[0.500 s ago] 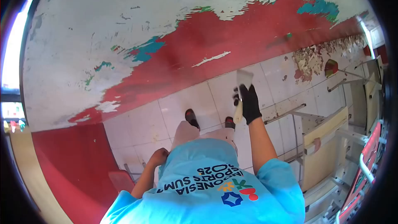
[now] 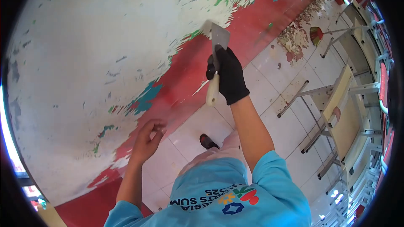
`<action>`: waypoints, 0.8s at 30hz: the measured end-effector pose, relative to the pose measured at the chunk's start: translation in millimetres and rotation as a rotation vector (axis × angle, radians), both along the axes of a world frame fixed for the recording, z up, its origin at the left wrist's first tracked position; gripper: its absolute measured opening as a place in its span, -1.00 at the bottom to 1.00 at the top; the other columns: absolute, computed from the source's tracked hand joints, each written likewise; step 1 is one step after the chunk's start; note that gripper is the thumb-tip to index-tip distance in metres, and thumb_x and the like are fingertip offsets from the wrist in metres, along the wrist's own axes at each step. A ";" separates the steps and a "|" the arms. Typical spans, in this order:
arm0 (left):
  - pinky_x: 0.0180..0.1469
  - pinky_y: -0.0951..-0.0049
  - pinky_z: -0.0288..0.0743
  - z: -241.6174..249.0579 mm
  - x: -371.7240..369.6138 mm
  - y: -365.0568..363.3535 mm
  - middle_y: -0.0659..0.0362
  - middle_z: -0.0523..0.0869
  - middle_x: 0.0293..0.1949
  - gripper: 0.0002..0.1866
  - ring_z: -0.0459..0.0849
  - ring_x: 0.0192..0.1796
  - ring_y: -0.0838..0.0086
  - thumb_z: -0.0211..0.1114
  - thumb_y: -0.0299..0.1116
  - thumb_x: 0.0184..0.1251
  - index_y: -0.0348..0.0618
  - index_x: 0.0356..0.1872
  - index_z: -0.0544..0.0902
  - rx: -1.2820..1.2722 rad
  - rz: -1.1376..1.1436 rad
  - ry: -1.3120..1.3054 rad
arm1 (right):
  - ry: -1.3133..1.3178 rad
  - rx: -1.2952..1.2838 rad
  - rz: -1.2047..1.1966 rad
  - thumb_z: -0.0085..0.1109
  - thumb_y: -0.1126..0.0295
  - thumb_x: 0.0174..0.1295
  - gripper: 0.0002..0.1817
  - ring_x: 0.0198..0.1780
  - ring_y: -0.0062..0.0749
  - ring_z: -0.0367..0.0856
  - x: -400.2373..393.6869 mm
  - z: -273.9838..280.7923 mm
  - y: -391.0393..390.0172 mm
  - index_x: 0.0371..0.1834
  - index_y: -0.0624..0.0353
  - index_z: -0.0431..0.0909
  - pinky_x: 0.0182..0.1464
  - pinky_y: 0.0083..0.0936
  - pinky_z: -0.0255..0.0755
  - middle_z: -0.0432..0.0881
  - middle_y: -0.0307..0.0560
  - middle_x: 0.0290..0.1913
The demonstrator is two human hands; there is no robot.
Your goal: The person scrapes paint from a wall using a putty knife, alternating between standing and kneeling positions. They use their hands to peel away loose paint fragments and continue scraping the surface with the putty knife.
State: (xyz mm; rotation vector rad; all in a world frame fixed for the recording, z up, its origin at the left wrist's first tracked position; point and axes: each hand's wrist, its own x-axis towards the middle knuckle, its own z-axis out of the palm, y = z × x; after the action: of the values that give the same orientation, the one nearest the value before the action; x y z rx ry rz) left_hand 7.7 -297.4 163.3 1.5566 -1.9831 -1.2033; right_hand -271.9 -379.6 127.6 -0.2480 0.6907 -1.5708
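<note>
My right hand (image 2: 232,75), in a black glove, grips a paint scraper (image 2: 213,90) with a cream handle. Its wide metal blade points up, overlapping the edge where white paint meets red on the wall (image 2: 126,29). Bare and holding nothing, my left hand (image 2: 150,138) hovers near the lower red part of the wall, its fingers loosely bent and the thumb apart. Ragged patches of teal (image 2: 147,96) and green show along the torn white edge between the two hands.
Paint flakes (image 2: 294,42) lie heaped on the white tile floor (image 2: 269,80) along the wall. A red and green broom (image 2: 315,36) rests beside them. Folded or tipped chairs with metal legs (image 2: 336,113) crowd the right side. My shoe (image 2: 207,141) is close to the wall.
My right hand has lifted the scraper up and left, from over the floor to the wall. My left hand has risen from my hip toward the wall. The view has turned.
</note>
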 end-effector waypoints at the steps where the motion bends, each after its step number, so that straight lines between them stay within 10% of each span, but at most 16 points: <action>1: -0.09 0.52 0.44 7.8 -20.3 -18.2 0.15 0.62 -0.18 -0.78 0.57 -0.19 0.49 0.21 -0.53 0.21 -0.25 -0.11 0.52 -0.046 -0.069 0.037 | -0.034 -0.021 -0.014 -0.05 0.26 0.31 -0.81 -0.61 -0.49 0.36 -5.8 1.7 -9.2 -0.25 0.15 0.28 -0.57 -0.51 0.34 0.40 -0.13 -0.51; 11: -0.06 0.57 0.37 19.4 -208.2 -123.4 0.22 0.60 -0.22 -0.71 0.50 -0.17 0.61 0.07 -0.28 0.40 -0.27 -0.02 0.52 -0.060 0.106 0.192 | 0.063 0.005 0.135 -0.07 0.23 0.32 -0.81 -0.58 -0.60 0.39 -35.7 -0.8 -43.0 -0.22 0.12 0.39 -0.59 -0.58 0.32 0.43 -0.25 -0.49; 16: -0.44 0.61 0.31 -14.5 -221.7 -126.7 0.24 0.52 -0.53 -0.76 0.41 -0.47 0.69 0.10 -0.26 0.38 -0.28 -0.30 0.51 -0.203 0.280 0.118 | 0.163 -0.003 0.152 0.04 0.30 0.24 -0.79 -0.76 -0.57 0.37 -37.7 -21.9 -48.5 -0.23 0.20 0.31 -0.77 -0.61 0.21 0.40 -0.21 -0.61; 24: -0.46 0.67 0.16 -47.5 -216.4 -114.4 0.37 0.42 -0.56 -0.80 0.29 -0.49 0.75 0.09 -0.31 0.40 -0.21 -0.38 0.48 -0.285 0.617 0.394 | 0.382 0.075 0.355 0.08 0.37 0.16 -0.77 -0.64 -0.61 0.47 -26.4 -40.6 -35.4 -0.23 0.24 0.30 -0.65 -0.65 0.32 0.53 -0.13 -0.55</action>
State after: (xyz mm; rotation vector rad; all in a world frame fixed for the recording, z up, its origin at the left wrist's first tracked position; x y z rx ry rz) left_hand -208.7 -411.8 115.8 1.4807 -1.2261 -0.8426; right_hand -298.4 -415.0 87.0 -0.5918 0.9422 -1.1652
